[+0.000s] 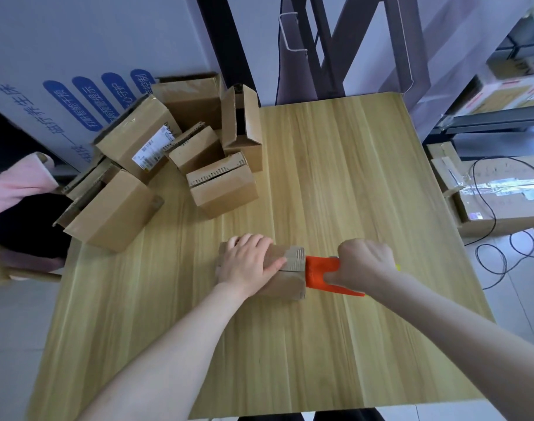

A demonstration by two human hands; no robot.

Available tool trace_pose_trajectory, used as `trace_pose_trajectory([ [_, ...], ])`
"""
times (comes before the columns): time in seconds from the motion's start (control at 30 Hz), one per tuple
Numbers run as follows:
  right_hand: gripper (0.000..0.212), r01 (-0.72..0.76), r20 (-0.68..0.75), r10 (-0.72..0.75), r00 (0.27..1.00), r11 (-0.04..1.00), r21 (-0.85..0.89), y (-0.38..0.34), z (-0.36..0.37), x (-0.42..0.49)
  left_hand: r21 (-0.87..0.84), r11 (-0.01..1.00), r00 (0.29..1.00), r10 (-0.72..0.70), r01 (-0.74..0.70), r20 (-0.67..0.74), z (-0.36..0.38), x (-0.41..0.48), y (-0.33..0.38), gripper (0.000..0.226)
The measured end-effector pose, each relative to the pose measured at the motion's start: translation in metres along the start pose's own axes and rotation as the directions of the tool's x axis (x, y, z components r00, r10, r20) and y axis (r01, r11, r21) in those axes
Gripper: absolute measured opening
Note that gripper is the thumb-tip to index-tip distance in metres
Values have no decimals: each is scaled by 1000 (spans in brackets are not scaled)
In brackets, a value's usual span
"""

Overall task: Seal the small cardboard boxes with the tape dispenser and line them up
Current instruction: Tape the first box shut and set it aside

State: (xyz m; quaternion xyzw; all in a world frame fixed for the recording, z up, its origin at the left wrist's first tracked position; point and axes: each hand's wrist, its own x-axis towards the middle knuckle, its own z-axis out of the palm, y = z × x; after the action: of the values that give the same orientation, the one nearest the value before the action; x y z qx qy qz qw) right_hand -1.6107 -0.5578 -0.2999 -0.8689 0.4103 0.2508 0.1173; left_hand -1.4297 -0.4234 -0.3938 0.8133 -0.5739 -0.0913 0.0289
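Observation:
A small cardboard box [288, 284] lies near the middle of the wooden table [335, 177]. My left hand [247, 262] presses flat on its top, fingers straight and spread across the flaps. My right hand [364, 261] grips the handle of an orange tape dispenser [320, 273], whose head sits against the box's right end. The tape roll itself is hidden behind my right hand.
Several more cardboard boxes [223, 186] are heaped at the table's far left corner, some with open flaps. A larger taped box [496, 196] and black cables [502, 256] lie on the floor to the right. A chair with pink cloth [16, 183] stands at left.

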Motion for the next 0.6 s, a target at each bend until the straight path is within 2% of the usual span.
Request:
trace_pose_trajectory([
  [0.13,32,-15,-152,3,988,997,-78,-26,16,-11,-2,1000,999,27,-27,18,0,-1,0,68],
  [0.2,30,-44,-145,42,988,999,-7,-27,25,-15,-12,1000,1000,10,-10,12,-2,-1,1,70],
  [0.27,29,-95,-101,104,989,991,90,-16,25,-18,-52,997,998,-60,61,19,-4,-2,2,70],
  [0.33,26,-136,-98,155,983,974,183,-1,21,-24,-107,969,975,-220,221,23,-6,-8,2,69],
  [0.4,32,-136,-139,178,974,955,264,11,15,-30,-191,868,884,-467,458,-6,-12,-15,3,67],
  [0.47,36,-91,-195,174,965,924,372,18,10,-35,-282,703,740,-672,652,34,-19,-25,5,62],
  [0.53,34,-14,-246,164,955,857,515,19,4,-38,-343,557,629,-762,757,151,-16,-37,6,57],
  [0.6,32,82,-295,143,945,769,634,16,-3,-43,-445,415,564,-776,794,282,-9,-47,5,59],
])
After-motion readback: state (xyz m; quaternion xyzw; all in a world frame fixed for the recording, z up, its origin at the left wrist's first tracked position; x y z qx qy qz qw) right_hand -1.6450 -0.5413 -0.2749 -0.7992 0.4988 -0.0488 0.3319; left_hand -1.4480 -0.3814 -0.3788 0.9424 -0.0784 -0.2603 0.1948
